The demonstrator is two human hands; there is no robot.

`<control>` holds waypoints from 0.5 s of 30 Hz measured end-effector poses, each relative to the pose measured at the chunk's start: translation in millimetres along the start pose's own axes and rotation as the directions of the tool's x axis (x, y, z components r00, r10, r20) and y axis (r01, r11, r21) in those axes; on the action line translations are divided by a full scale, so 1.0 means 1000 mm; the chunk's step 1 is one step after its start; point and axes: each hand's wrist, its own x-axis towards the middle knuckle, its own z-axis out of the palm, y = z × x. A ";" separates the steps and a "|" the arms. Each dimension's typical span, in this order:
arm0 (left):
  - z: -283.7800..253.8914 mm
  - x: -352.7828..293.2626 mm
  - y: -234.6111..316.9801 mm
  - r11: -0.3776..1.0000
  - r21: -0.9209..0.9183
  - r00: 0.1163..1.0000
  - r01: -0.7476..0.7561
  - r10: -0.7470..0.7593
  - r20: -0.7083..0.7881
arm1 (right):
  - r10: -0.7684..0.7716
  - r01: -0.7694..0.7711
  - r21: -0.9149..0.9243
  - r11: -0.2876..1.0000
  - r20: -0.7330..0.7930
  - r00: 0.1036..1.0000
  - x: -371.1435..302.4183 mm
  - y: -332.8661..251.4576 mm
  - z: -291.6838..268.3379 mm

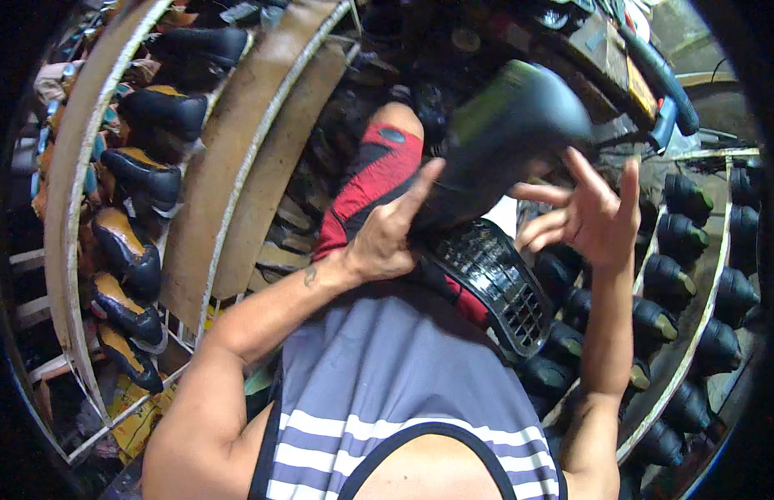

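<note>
A big black shoe (516, 137) is up in front of the person's lap, and it looks blurry. The left hand (385, 236) is right at the near end of the shoe, with one finger pointing up along its side. I can't tell how tightly that hand has it. The right hand (595, 215) is wide open, fingers spread, with nothing in its palm. It is just beside the shoe's right side; I can't tell if a fingertip touches. Below the shoe, a shiny black sole with little squares (508, 300) sits over the lap. On the left, a rack (63, 250) holds a row of black shoes with tan parts (124, 237). On the right, another rack (725, 242) has rows of dark shoes (681, 237).
</note>
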 end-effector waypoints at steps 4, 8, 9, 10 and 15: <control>0.035 -0.069 -0.030 0.836 -0.377 0.901 0.399 -0.433 -0.006 | -0.245 0.097 -0.432 0.897 -0.303 0.921 -0.030 0.078 0.025; 0.037 -0.088 -0.046 0.808 -0.261 0.849 0.529 -0.495 0.187 | -0.506 0.329 -0.438 0.837 -0.389 0.769 -0.002 0.125 0.012; 0.030 -0.085 -0.044 0.776 -0.226 0.805 0.589 -0.539 0.250 | -0.568 0.420 -0.407 0.811 -0.374 0.733 0.005 0.130 0.008; 0.020 -0.078 -0.041 0.703 -0.164 0.708 0.692 -0.617 0.343 | -0.632 0.376 -0.598 0.708 -0.300 0.714 0.013 0.131 0.002; -0.053 -0.005 -0.029 0.698 0.099 0.497 0.709 -0.594 0.632 | -0.485 0.223 -0.523 0.823 -0.441 0.755 0.040 0.105 -0.032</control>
